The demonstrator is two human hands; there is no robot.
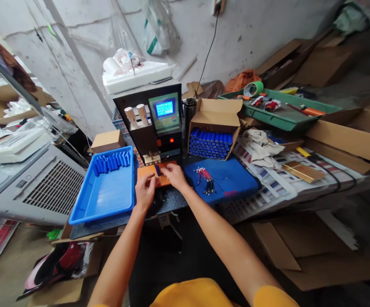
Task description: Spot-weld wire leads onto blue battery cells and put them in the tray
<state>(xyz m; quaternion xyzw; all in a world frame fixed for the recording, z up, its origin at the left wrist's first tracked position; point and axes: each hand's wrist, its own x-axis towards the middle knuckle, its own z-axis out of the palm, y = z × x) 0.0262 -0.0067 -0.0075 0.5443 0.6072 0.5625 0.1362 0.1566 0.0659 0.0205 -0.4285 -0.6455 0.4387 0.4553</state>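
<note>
A blue cylindrical battery cell sits on an orange plate, under the electrode tips of a spot welder. My left hand is at the plate's left part with its fingers curled together. My right hand is pinched close to the cell's right side. Whatever either set of fingers grips is too small or hidden to name. To the right, a bundle of red and black wire leads with white connectors lies on a blue mat.
At left stands a blue tray with a row of blue cells at its far end. Behind the mat, an opened cardboard box holds many stacked cells. A green tray with tape and tools is farther right, near white gloves.
</note>
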